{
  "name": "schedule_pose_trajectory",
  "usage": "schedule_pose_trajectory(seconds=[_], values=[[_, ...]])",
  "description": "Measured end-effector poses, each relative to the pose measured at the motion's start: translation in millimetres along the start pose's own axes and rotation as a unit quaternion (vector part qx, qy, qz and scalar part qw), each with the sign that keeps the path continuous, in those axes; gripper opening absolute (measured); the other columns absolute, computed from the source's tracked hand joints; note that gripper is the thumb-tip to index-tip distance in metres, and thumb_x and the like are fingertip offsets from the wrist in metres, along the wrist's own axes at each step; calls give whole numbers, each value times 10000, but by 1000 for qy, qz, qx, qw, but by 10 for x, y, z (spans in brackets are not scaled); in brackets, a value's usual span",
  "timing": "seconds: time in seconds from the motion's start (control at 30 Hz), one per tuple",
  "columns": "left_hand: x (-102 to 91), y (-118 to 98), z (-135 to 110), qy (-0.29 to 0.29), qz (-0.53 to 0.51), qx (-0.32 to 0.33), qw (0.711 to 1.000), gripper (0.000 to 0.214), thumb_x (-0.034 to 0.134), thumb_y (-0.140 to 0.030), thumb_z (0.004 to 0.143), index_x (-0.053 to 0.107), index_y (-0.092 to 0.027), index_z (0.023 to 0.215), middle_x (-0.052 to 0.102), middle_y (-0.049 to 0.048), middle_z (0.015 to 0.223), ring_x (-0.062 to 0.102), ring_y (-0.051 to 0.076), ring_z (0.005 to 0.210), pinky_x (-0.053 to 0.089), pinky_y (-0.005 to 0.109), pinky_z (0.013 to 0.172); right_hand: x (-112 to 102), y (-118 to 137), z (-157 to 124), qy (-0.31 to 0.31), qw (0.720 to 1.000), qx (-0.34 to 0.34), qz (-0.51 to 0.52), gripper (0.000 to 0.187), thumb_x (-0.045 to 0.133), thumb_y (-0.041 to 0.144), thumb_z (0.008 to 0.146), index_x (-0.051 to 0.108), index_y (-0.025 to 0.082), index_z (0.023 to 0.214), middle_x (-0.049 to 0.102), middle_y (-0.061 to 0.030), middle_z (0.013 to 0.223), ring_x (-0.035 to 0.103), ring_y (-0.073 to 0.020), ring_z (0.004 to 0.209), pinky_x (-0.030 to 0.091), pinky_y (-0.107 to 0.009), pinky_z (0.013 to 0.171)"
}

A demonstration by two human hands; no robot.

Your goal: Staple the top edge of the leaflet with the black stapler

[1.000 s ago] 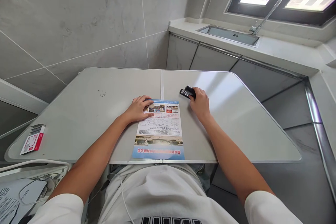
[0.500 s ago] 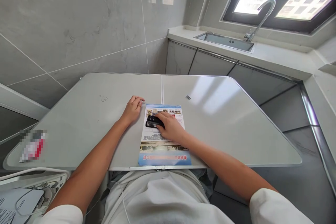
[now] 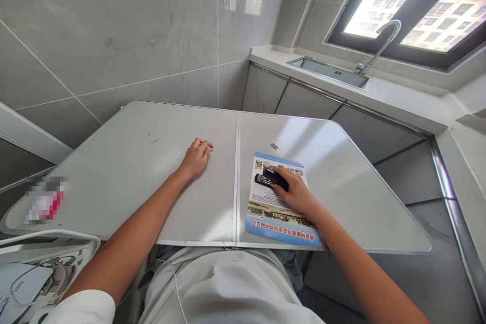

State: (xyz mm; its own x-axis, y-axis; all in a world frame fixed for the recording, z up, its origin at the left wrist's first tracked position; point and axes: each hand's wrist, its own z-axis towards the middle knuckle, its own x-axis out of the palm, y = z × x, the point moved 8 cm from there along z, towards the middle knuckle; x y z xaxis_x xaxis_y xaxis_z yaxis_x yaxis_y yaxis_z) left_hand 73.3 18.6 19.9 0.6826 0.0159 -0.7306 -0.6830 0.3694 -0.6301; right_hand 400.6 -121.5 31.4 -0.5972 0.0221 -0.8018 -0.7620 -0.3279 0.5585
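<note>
My right hand (image 3: 297,193) grips a black stapler (image 3: 277,179) that rests over a printed leaflet (image 3: 280,233) with blue bands at both ends. The stapler's open jaw end points left, and the palm covers its rear. Underneath lies the leaflet, right of the table seam, slightly turned. On the left half of the table, my left hand (image 3: 197,155) rests with loosely bent fingers and nothing in it. Just beyond the leaflet's far edge is a short strip of staples (image 3: 274,146).
Tiny dark bits (image 3: 153,138) are scattered on the folding table (image 3: 114,182). A blurred-out red and white item (image 3: 45,202) sits at its left corner. Beyond the right side stand a counter with a sink (image 3: 330,72) and a faucet (image 3: 383,45). A white cart (image 3: 49,253) is at lower left.
My right hand has moved the stapler and the leaflet to the right, across the table seam, and the leaflet has turned slightly. My left hand stays in about the same place.
</note>
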Motion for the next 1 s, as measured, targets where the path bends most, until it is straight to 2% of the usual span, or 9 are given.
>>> schedule_pose_trajectory(seconds=[0.2,0.3,0.37,0.47,0.57,0.7,0.77,0.9,1.0], values=[[-12,25,10,-1,-16,-1,1000,318,392,-331,1066,685,-245,1155,578,90,1234,637,221,1029,498,476,1047,-119,-194,123,55,995,-31,83,425,649,528,962,678,267,1295,724,-102,1244,686,-325,1117,570,-484,955],[-19,23,18,-2,-21,2,1000,320,394,-339,1063,691,-237,1124,576,84,1193,631,218,986,509,467,1023,-379,-439,306,-55,996,-9,66,379,474,532,1051,729,255,1008,735,-98,1025,686,-302,997,566,-489,931],[-20,19,19,-2,-19,2,1000,320,397,-336,1060,699,-236,1094,575,78,1162,629,211,946,516,461,1001,-432,-537,436,-100,995,-9,-17,361,494,513,1046,726,258,940,724,-114,1118,657,-320,1095,534,-530,1013],[-12,13,16,6,-12,5,1000,304,421,-312,1042,717,-243,1050,579,65,1120,618,195,879,532,429,940,-191,-597,629,-48,992,-38,-109,328,576,515,1011,739,259,1135,534,-128,1553,475,-360,1442,444,-580,1164],[-5,2,13,16,-15,13,1000,265,468,-262,997,730,-234,976,586,63,1090,620,195,877,543,384,856,72,-703,732,2,988,-26,-152,494,537,532,1037,621,234,1421,365,-160,1700,313,-382,1583,361,-638,1231],[-2,-12,13,17,-13,9,1000,245,491,-228,966,733,-226,930,591,66,1080,634,202,902,545,373,839,220,-762,749,43,984,-27,-169,593,436,527,1079,486,209,1577,373,-157,1710,309,-389,1600,273,-672,1283],[12,-17,10,20,-7,2,1000,246,493,-213,961,737,-225,925,596,62,1079,637,192,873,546,384,873,231,-726,736,58,984,-42,-163,612,404,516,1085,466,202,1606,383,-146,1708,366,-371,1579,306,-625,1296],[45,-32,-2,28,-6,1,1000,250,503,-188,954,748,-224,916,602,54,1081,638,172,819,551,387,905,282,-526,685,85,982,-99,-133,581,347,465,1101,449,262,1636,396,-84,1708,490,-319,1510,430,-532,1263],[50,-49,-9,25,-13,10,1000,248,517,-184,950,758,-228,912,601,56,1076,648,181,844,558,375,889,356,-278,617,90,974,-169,-117,557,375,438,1113,415,299,1652,422,-61,1694,467,-306,1527,374,-568,1293]])
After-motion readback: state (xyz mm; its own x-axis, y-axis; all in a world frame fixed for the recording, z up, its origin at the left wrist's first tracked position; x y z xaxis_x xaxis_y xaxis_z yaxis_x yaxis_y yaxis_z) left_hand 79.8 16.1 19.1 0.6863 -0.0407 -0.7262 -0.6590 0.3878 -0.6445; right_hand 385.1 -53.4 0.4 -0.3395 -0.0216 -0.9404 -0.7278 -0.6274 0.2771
